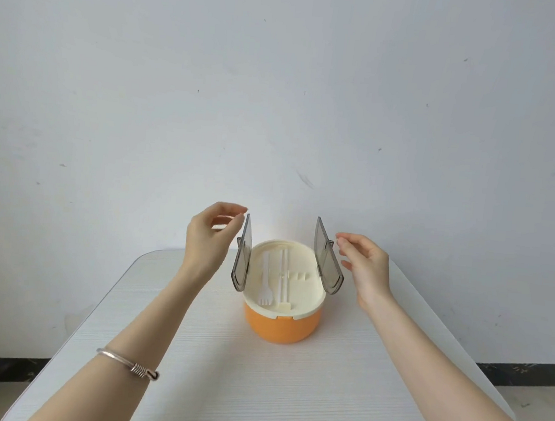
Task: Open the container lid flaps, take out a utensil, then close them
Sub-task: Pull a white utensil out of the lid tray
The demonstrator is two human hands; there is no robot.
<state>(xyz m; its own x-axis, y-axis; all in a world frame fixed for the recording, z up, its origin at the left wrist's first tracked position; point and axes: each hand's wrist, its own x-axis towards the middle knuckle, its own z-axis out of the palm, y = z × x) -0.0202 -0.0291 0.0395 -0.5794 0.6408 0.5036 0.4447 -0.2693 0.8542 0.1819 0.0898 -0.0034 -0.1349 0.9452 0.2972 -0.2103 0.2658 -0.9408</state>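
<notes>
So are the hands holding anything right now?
Nothing is gripped. The left hand touches the top edge of the left flap; the right hand is just off the right flap.

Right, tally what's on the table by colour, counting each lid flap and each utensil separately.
Orange: 1, the container
Cream: 1, the lid
Smoky grey: 2, the left flap and the right flap, both upright
White: 2, the fork and what looks like chopsticks
Total: 6

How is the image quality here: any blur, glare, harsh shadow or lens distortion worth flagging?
Head view: soft, even light, no glare; only faint shadows beside the orange container on the table. The smoky flaps, white fork, left hand and right hand are sharp. Wide-angle stretch splays the forearms at the lower corners.
</notes>
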